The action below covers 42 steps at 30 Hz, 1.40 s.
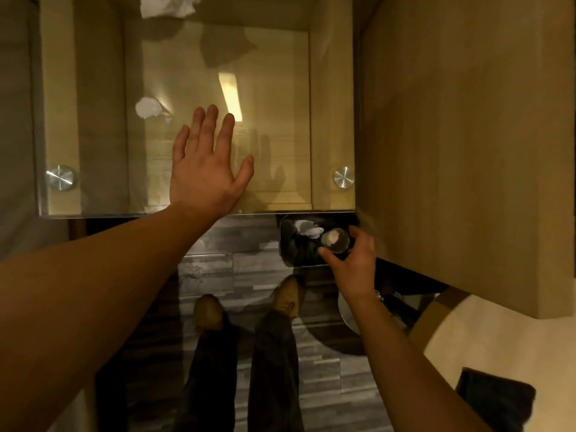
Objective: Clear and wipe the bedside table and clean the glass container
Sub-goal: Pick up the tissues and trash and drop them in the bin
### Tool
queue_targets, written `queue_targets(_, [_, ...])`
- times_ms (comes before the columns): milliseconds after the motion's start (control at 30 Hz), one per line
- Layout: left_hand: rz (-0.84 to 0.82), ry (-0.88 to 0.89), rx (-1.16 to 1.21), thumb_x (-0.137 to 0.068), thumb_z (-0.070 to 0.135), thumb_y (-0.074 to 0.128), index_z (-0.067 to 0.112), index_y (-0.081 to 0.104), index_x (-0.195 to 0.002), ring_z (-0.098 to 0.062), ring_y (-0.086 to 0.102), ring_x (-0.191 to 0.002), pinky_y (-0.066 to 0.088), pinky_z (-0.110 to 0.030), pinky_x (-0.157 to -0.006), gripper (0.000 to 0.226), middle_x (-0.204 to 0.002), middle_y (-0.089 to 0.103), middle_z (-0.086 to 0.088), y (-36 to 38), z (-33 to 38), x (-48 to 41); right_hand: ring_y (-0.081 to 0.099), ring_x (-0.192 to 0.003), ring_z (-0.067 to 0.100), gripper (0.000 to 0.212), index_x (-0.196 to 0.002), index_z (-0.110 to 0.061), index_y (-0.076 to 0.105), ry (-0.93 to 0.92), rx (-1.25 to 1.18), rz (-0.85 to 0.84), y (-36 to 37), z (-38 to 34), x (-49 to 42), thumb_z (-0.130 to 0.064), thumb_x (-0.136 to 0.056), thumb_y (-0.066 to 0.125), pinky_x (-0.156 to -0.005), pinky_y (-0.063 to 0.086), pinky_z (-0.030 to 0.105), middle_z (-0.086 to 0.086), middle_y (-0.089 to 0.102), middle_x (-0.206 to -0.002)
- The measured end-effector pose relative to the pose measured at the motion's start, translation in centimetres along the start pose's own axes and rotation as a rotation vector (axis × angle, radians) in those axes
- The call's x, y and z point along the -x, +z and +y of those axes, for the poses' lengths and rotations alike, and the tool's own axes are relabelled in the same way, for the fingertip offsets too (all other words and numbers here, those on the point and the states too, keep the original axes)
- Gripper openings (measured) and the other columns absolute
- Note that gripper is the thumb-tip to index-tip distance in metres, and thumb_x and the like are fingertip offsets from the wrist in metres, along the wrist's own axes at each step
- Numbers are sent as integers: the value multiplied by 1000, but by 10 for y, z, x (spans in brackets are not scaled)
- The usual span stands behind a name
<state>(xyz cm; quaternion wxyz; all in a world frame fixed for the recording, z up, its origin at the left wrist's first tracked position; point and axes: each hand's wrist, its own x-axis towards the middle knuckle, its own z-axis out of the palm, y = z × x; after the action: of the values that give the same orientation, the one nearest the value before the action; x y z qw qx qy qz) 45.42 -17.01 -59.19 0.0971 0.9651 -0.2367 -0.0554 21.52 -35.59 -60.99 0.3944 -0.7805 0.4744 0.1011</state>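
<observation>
The bedside table (280, 88) has a clear glass top over pale wood. My left hand (208, 163) hovers flat over its near half, fingers spread, holding nothing. A small white crumpled scrap (147, 107) lies on the glass left of that hand. A larger crumpled white tissue (168, 4) sits at the far edge. Below the table's front right corner, my right hand (352, 257) grips a small round glass container (335, 240), held over a dark bin (299, 254) that has white paper inside.
A tall wooden panel (467, 135) stands close on the right. Round metal fittings (60, 177) hold the glass at its front corners. My feet (249, 304) stand on grey plank flooring. A dark object (495, 397) lies on a pale surface at lower right.
</observation>
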Motion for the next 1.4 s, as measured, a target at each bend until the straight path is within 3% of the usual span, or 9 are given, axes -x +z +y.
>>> queue_targets(133, [-5, -1, 4, -104, 58, 35, 17, 25, -163, -27, 10, -162, 8, -47, -130, 73, -173, 19, -14, -1, 1, 0, 55, -127, 27, 72, -142, -13, 52, 23, 2, 12, -7, 0, -8, -39, -83, 83, -108, 50, 50, 9, 53, -139])
queue_targets(300, [-14, -7, 13, -103, 57, 37, 17, 25, -163, -26, 10, -162, 7, -46, -130, 73, -173, 20, -13, -1, 0, 0, 57, -109, 14, 41, -124, -24, 59, -166, -35, 85, -46, -56, 6, -39, -90, 76, -86, 47, 20, -11, 54, -114])
queue_targets(400, [-48, -8, -14, -103, 59, 34, 16, 23, -164, -27, 9, -162, 9, -47, -129, 75, -173, 18, -13, -3, 0, -1, 57, -98, 11, 25, -108, -28, 59, -345, -38, 149, -67, -103, 8, -36, -90, 74, -82, 48, 24, -21, 53, -100])
queue_targets(500, [-84, -9, -19, -103, 62, 28, 17, 20, -165, -26, 7, -162, 7, -46, -130, 76, -174, 14, -12, -5, 0, -1, 56, -96, 5, 26, -109, -27, 59, -497, -80, 161, -72, -153, -11, -36, -90, 75, -81, 48, 21, -20, 53, -101])
queue_targets(633, [-87, -6, -10, -102, 62, 29, 18, 21, -165, -26, 7, -162, 10, -48, -130, 77, -174, 14, -12, -2, -2, -2, 56, -105, 14, 42, -123, -20, 62, -662, -41, 108, -53, -229, -58, -39, -89, 75, -84, 51, 28, -10, 54, -116])
queue_targets(867, [-99, -4, -1, -101, 61, 32, 19, 21, -165, -24, 4, -162, 10, -47, -130, 78, -175, 13, -10, 4, -5, -3, 50, -132, 23, 63, -142, -21, 55, -861, 51, -132, 17, -341, -140, -42, -86, 76, -108, 48, 43, 4, 47, -147])
queue_targets(1167, [-113, -1, 0, -102, 62, 28, 19, 19, -166, -24, 4, -162, 18, -50, -129, 78, -175, 10, -9, 9, -6, -4, 23, -149, 34, 55, -147, -45, 46, -971, 463, -353, 78, -416, -178, -48, -95, 63, -117, 22, 54, -6, 23, -168])
queue_targets(1267, [-117, -2, 6, -102, 62, 28, 19, 18, -166, -23, 3, -162, 16, -49, -129, 78, -175, 9, -8, 9, -7, -4, 29, -144, 33, 40, -137, -37, 57, -960, 581, -355, 89, -415, -188, -46, -98, 60, -113, 29, 47, -3, 38, -158])
queue_targets(1400, [-113, -2, -8, -102, 61, 30, 18, 20, -166, -23, 4, -162, 15, -49, -129, 78, -175, 8, -9, 9, -6, -4, 47, -122, 30, 24, -111, -20, 67, -948, 423, -281, 91, -399, -195, -36, -93, 70, -92, 42, 37, 5, 58, -129])
